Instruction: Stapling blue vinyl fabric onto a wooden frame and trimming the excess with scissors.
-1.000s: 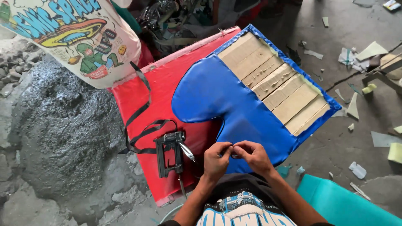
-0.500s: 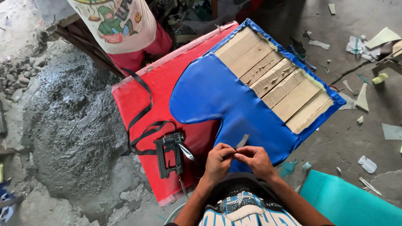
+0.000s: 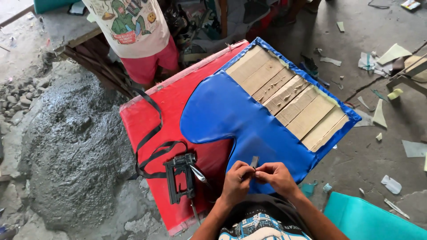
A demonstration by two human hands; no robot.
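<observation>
A small grey strip (image 3: 254, 161), probably a stick of staples, is pinched between the fingertips of the left hand (image 3: 237, 180) and the right hand (image 3: 276, 177), which meet at the near edge of the blue vinyl cover (image 3: 231, 118). The strip's long axis is seen nearly upright, projecting above the fingers; both hands are equally close to it. A black staple gun (image 3: 181, 177) lies just left of the left hand on the red panel (image 3: 178, 106), with a black strap (image 3: 153, 133) looped beside it. 5 wooden slats (image 3: 289, 91) are exposed beyond. Wet concrete (image 3: 66, 151), scattered offcuts and a standing person's shirt (image 3: 129, 24) surround the work.
</observation>
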